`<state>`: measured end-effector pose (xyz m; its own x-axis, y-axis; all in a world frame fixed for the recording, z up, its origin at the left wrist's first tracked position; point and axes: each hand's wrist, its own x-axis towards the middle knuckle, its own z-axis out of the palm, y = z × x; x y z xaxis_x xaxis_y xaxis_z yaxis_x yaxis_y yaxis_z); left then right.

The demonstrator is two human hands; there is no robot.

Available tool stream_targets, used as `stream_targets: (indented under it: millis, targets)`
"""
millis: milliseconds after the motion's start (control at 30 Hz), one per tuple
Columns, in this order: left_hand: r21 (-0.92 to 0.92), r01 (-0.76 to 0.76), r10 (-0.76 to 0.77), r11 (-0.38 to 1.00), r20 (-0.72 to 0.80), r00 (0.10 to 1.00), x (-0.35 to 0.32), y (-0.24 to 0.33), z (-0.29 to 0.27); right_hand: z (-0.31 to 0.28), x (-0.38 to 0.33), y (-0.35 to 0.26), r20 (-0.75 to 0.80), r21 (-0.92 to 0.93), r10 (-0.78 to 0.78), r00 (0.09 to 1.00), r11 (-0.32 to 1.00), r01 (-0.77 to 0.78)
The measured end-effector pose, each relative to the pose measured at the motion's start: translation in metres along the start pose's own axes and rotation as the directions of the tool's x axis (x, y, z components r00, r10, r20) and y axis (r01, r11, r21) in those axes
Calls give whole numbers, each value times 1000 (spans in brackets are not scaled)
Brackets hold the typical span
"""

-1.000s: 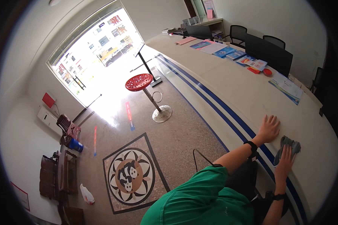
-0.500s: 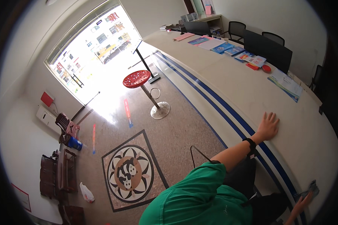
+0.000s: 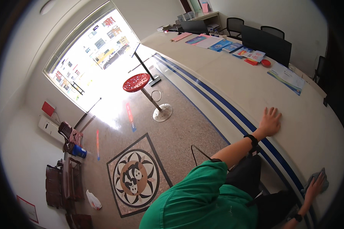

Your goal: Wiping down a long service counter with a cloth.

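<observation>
While the left hand (image 3: 270,123) lies flat with fingers spread on the counter (image 3: 233,84), bracing the body, the right hand (image 3: 314,187) presses a grey cloth (image 3: 319,179) against the counter's near edge, low at the right of the view. The fingers are closed over the cloth, which bunches beneath them. By my judgement the step in hand is wiping the front edge of the counter top. The next stroke calls for steady downward pressure and a sweep along the curved rim, with the left palm holding its place as support.

The counter is long, pale and smooth, curving away, with blue stripes (image 3: 218,103) running along its face. The cloth looks soft and crumpled. A black band (image 3: 251,139) sits on the left wrist. Leaflets (image 3: 233,46) and a small red dish (image 3: 266,63) lie well apart up the counter. On the speckled floor stand a red stool (image 3: 137,82) and a round panda inlay (image 3: 133,177).
</observation>
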<state>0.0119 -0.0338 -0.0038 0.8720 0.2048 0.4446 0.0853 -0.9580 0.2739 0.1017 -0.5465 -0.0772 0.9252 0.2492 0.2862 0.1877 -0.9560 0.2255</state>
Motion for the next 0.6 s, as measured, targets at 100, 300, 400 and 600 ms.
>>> stream_targets:
  millis: [100, 300, 400, 600]
  targets:
    - [8, -11, 11, 1000, -7, 1000, 9, 3, -4, -21, 18, -49, 42, -18, -10, 999, 1000, 11]
    - [14, -2, 2, 1000, 16, 1000, 6, 1, -2, -116, 25, -208, 52, 158, -213, 976, 966, 203]
    - [2, -3, 3, 1000, 30, 1000, 5, 1, -3, -121, 21, -231, -37, 278, -282, 959, 919, 281]
    - [29, -9, 8, 1000, 27, 1000, 5, -3, -5, -60, 25, -174, -102, 413, -122, 987, 897, 154]
